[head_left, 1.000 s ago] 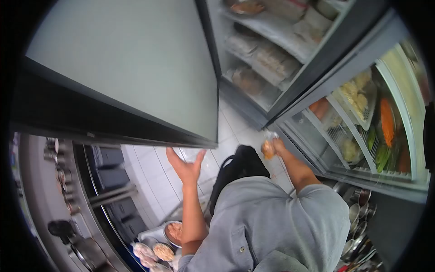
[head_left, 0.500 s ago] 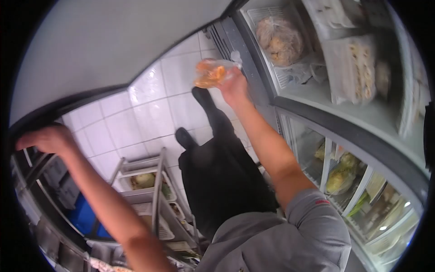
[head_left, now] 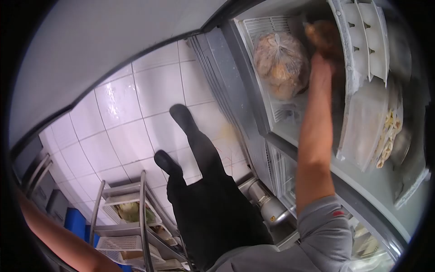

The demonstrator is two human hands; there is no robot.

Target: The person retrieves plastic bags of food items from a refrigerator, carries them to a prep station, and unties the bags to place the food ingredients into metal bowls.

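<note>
My right hand [head_left: 322,65] reaches into the upper compartment of an open upright fridge or freezer. At its fingers is a plastic bag with orange contents [head_left: 321,36], dim and partly hidden in the shadow; the fingers themselves are hard to see. Just beside the hand sits a large knotted clear bag of pale, lumpy food [head_left: 280,65] in a white wire basket [head_left: 267,22]. To the other side stand frosted white trays [head_left: 367,41] and a clear pack [head_left: 369,122]. Only the left forearm [head_left: 59,231] shows, at the lower left; my left hand is outside the picture.
A big grey door panel [head_left: 104,41] spans the upper left. Below lies a white tiled floor [head_left: 118,127]. A metal rack [head_left: 144,213] with white baskets of vegetables stands at lower left, near blue bins [head_left: 74,222]. A steel container [head_left: 274,213] sits low beside the fridge.
My right hand has moved from above the floor into the upper compartment, carrying the bag with orange contents. My left hand has left the view at the left edge, and the camera view has shifted.
</note>
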